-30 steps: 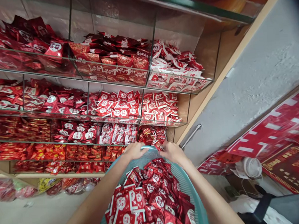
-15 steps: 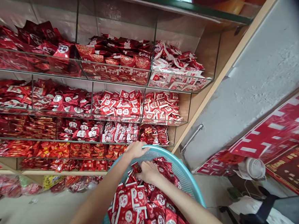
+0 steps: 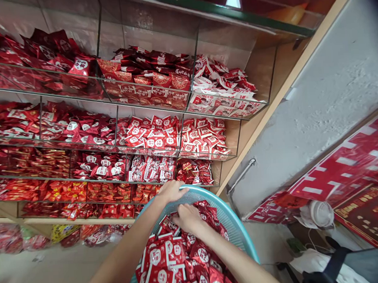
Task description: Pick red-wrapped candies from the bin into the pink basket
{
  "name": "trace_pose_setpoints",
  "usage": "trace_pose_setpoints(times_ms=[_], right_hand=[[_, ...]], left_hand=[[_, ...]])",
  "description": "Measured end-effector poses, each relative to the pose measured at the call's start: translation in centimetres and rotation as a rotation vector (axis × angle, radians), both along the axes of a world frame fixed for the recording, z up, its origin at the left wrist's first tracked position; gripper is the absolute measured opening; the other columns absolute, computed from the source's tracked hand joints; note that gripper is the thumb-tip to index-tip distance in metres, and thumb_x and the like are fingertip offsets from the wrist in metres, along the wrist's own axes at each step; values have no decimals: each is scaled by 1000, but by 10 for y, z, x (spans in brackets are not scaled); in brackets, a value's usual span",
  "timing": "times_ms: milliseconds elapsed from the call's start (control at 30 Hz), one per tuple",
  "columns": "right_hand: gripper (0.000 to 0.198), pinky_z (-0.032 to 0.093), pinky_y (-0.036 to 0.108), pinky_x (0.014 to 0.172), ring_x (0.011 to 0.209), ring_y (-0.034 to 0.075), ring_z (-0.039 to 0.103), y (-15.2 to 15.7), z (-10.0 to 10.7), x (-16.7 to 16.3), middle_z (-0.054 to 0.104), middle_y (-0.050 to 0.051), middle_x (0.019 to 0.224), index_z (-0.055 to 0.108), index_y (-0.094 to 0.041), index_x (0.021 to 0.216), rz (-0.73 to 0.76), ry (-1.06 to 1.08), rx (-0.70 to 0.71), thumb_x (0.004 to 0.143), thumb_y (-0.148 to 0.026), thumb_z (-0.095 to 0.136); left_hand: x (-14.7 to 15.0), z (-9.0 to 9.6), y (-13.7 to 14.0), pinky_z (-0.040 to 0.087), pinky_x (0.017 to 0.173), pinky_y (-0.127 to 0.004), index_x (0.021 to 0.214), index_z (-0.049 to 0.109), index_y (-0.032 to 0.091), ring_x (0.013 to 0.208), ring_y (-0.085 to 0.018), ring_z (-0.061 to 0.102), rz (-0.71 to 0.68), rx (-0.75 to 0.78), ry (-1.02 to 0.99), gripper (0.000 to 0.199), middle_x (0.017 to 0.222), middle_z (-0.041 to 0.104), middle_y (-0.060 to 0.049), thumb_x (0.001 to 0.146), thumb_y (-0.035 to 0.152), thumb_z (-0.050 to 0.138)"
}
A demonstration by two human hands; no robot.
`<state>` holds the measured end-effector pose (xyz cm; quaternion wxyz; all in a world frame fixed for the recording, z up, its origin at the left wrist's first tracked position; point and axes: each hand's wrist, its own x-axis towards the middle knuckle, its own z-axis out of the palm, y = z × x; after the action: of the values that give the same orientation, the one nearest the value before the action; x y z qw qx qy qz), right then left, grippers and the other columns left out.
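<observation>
Clasping the far rim of a turquoise plastic basket [image 3: 245, 236], the left grip [image 3: 173, 191] has its fingers bent over the edge. The right grip [image 3: 187, 216] reaches inside the basket, slightly right of the left one and nearer the body, fingers curled down among red packets [image 3: 158, 281]; the fingertips are hidden, so whether it pinches a packet I cannot tell. The basket spreads below both grips, its wall finely perforated, its rim smooth. The packets heap under and around the right grip: glossy, deep red, many with a white label patch, those to its lower left edged with white strips.

Beyond the left grip and away to its left rises a wooden rack [image 3: 251, 135], its glass-fronted compartments filled with red wrapped goods [image 3: 156, 131], some orange or gold. Well left of the left grip, filled plastic bags [image 3: 3, 236] sit below the lowest board, above a pale floor [image 3: 71, 270]. Well right of the right grip stands a grey, rough-patched wall [image 3: 334, 84], with a red-and-white patterned sheet [image 3: 342, 165] and a dark red box [image 3: 372, 215] near it.
</observation>
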<state>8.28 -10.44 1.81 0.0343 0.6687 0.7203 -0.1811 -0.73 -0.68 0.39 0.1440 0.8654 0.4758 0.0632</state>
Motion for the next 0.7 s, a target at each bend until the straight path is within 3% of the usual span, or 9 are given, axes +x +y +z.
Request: trace_pose_setpoints(times_ms=[167,333,500,700], right_hand=[[36,44,27,66,83,22,64,37,22,63,68,9,90,66,-19,83,-106,-34,115,84,-45,42],[32,44,31,73,98,26,60,82,14,114,62,17,107,55,-14,111,-309,-127,225,87,-28,38],[33,44,32,75,97,26,61,104,-11,125,63,20,105,52,-10,114,-392,-160,218,82,-12,42],[31,44,30,76,97,25,62,105,-28,127,64,18,103,53,-11,113,-436,-141,221,84,-18,43]], left_hand=[[0,1,-1,47,78,-38,109,61,30,93,-28,62,-10,-10,-10,49,100,67,-6,84,58,30],[0,4,-1,46,80,-40,109,61,28,95,-29,61,-2,-31,-5,52,103,66,-8,83,60,30],[0,4,0,45,82,-42,117,57,30,99,-30,60,23,-50,-6,54,107,65,-8,82,61,31],[0,7,-1,45,82,-43,117,58,29,100,-32,59,34,-57,-1,53,110,64,-8,82,60,32]])
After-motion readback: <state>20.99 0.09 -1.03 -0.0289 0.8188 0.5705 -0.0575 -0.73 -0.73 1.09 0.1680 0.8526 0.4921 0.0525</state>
